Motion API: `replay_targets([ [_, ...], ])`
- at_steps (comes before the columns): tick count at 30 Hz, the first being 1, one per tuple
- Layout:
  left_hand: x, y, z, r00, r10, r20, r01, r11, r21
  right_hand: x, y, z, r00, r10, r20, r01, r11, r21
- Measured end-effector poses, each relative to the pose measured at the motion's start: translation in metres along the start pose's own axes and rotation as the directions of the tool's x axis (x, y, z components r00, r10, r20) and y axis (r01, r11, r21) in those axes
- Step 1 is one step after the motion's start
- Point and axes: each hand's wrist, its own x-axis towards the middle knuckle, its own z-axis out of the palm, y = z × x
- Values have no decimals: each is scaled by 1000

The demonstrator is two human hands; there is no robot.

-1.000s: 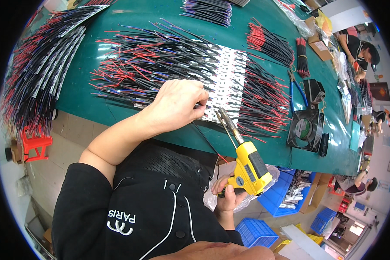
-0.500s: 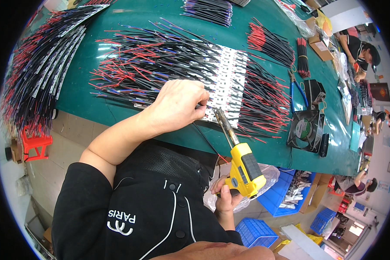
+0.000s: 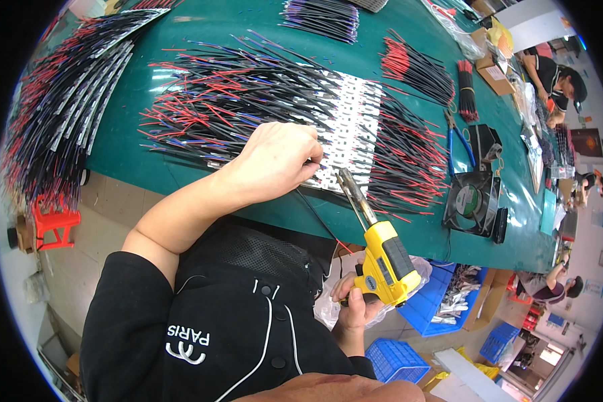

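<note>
My left hand [image 3: 278,159] is closed in a pinch at the near edge of the white circuit boards [image 3: 347,124]. A black wire with a red end [image 3: 321,218] comes out beneath its palm and slants toward the table's near edge; the point of the grip is hidden by the fingers. In my right hand [image 3: 355,305] is a yellow and black soldering gun [image 3: 386,261], held by its handle. Its metal tip points up and left, close to the boards' near edge, a little right of my left fingers. Black, red and blue wires [image 3: 208,100] spread from both sides of the boards.
More wired boards [image 3: 87,100] lie at the left table end. Wire bundles [image 3: 419,67], blue-handled pliers [image 3: 461,144] and a black fan [image 3: 472,201] lie on the green table [image 3: 301,231]. Blue bins [image 3: 396,362] stand below right. Other people work at far right.
The soldering gun and my right hand have shifted slightly to the right, drawing the tip a little away from my left fingers. My left hand stays almost in place.
</note>
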Motion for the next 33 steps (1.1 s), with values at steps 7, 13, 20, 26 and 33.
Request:
replay_targets([
  [7, 3, -2, -1, 999, -25, 48, 27, 999, -44, 2, -2, 10, 996, 21, -86, -20, 1000, 7],
  [13, 3, -4, 0, 998, -25, 61, 30, 996, -82, 3, -4, 13, 988, 61, -143, -64, 998, -16],
  [20, 3, 1, 0, 998, -47, 46, 49, 998, -43, -2, 3, -4, 998, 7, 62, 0, 995, -104],
  [26, 3, 2, 0, 998, -47, 47, 48, 999, -24, -2, -3, 0, 999, 14, -39, -14, 1000, 13],
  [33, 3, -1, 0, 998, -27, 58, 30, 999, -43, -2, -6, 3, 998, 10, -68, -6, 999, 52],
])
